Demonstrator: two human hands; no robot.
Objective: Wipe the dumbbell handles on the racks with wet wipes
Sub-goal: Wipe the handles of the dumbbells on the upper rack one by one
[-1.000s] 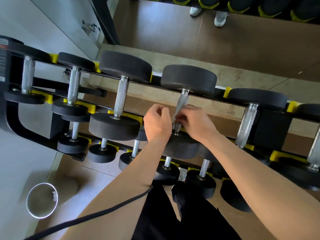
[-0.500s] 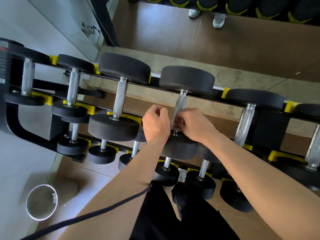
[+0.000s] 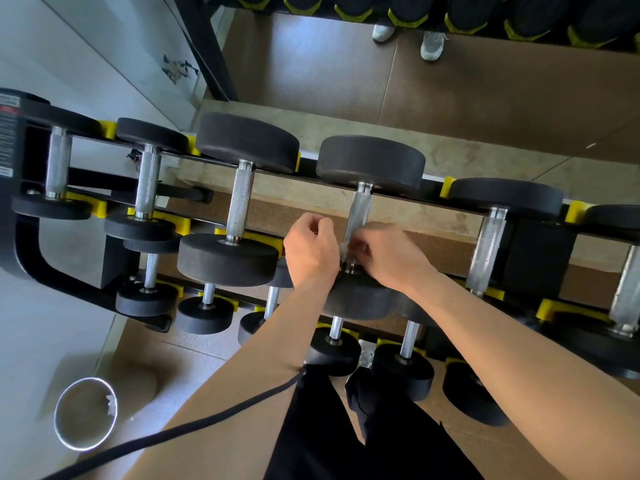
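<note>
A black dumbbell with a knurled steel handle (image 3: pixel 359 209) lies on the top tier of the rack (image 3: pixel 450 204). Both my hands are at the near end of that handle. My left hand (image 3: pixel 311 249) is curled to the left of the bar and my right hand (image 3: pixel 388 254) to the right. Between them they pinch a small wet wipe (image 3: pixel 344 247) against the metal; only a pale bit of the wipe shows. Another knurled handle (image 3: pixel 240 202) lies to the left and one more (image 3: pixel 486 244) to the right.
Smaller dumbbells (image 3: pixel 334 344) fill the lower tiers near my legs. A round metal bin (image 3: pixel 85 414) stands on the floor at lower left. A black cord (image 3: pixel 194 427) hangs across my left forearm. A mirror behind reflects shoes (image 3: pixel 431 43).
Both hands have slid slightly down the handle toward its near end, staying together around the wipe. The view has shifted a little.
</note>
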